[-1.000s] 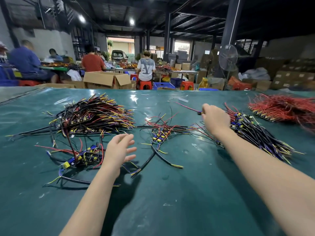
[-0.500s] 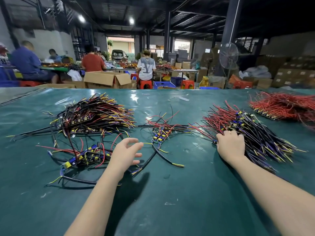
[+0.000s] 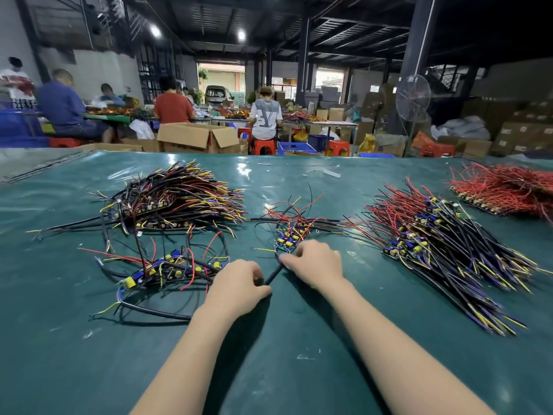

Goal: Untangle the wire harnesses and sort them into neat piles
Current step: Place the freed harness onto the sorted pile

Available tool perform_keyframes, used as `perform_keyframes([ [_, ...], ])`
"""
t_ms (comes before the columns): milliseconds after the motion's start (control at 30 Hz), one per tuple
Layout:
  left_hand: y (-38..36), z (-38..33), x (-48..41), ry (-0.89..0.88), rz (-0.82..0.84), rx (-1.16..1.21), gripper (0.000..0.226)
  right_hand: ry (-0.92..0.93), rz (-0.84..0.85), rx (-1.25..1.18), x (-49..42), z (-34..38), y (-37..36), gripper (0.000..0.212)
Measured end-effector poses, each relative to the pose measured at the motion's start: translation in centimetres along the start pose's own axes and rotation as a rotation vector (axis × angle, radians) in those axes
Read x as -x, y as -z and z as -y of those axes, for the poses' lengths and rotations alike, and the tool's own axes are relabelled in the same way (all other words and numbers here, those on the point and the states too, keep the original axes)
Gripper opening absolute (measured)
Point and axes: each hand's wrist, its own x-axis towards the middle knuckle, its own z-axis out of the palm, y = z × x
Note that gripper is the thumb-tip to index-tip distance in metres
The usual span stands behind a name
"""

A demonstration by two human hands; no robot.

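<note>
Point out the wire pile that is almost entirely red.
The far-right pile, beyond the mixed pile; the others mix in black, yellow and blue wires.

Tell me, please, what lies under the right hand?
The right hand covers the near end of the small red-and-black wire harness; a thick black cable emerges beneath its fingers. Anything under the palm is hidden.

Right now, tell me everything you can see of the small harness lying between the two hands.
The small harness is a loose tangle lying flat on the green table. At its core sit narrow boards with blue and yellow parts; thin red, black and yellow wires fan out. A thick black cable runs from its near end down-left. The right hand pinches that near end; the left hand grips the cable.
</note>
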Motion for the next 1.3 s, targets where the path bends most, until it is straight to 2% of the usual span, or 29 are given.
perform_keyframes([
  [233,0.3,0.2,0.0,-0.019,0.049,0.012,0.006,0.019,0.021,-0.054,0.8,0.4,-1.3,0.016],
  [300,0.5,0.0,0.1,-0.016,0.012,0.063,0.015,0.035,0.056,-0.121,0.8,0.0,-1.0,0.008],
  [367,1.3,0.2,-0.1,0.029,-0.141,0.274,0.023,0.02,0.059,-0.241,0.7,-0.4,-0.5,0.011],
  [467,2.8,0.8,-0.4,0.107,-0.423,0.484,0.015,0.06,0.146,-0.342,0.8,-0.7,0.4,0.021],
  [533,3.2,1.4,-0.3,0.129,-0.479,0.427,0.019,0.127,0.251,-0.317,1.2,-0.3,0.6,0.029],
  [567,3.3,1.7,-0.2,0.134,-0.492,0.371,0.024,0.136,0.248,-0.249,1.4,-0.1,0.5,0.031],
  [633,3.4,2.5,0.0,0.161,-0.504,0.204,0.034,0.143,0.124,-0.07,1.7,0.4,0.5,0.026],
  [733,3.5,3.6,0.1,0.306,-0.346,-0.086,0.046,0.245,-0.054,-0.022,2.4,1.4,0.6,0.004],
  [800,3.4,3.9,0.2,0.373,-0.251,-0.207,0.048,0.346,-0.036,-0.077,3.0,2.1,0.2,0.011],
  [833,3.4,4.0,0.3,0.385,-0.262,-0.208,0.048,0.39,-0.013,-0.086,3.3,2.5,-0.2,0.014],
  [1033,3.3,3.9,0.1,0.4,-0.423,0.004,0.028,0.547,0.123,0.094,3.7,3.2,-1.9,0.034],
  [1133,3.4,4.1,-0.1,0.403,-0.633,0.218,0.023,0.51,0.131,0.027,3.8,3.4,-2.2,0.041],
  [1200,3.8,4.4,-0.2,0.427,-0.741,0.371,0.027,0.493,0.117,-0.02,3.8,3.8,-2.4,0.04],
  [1300,4.0,4.5,-0.3,0.465,-0.759,0.432,0.022,0.574,0.093,0.004,3.8,5.2,-3.3,0.04],
])
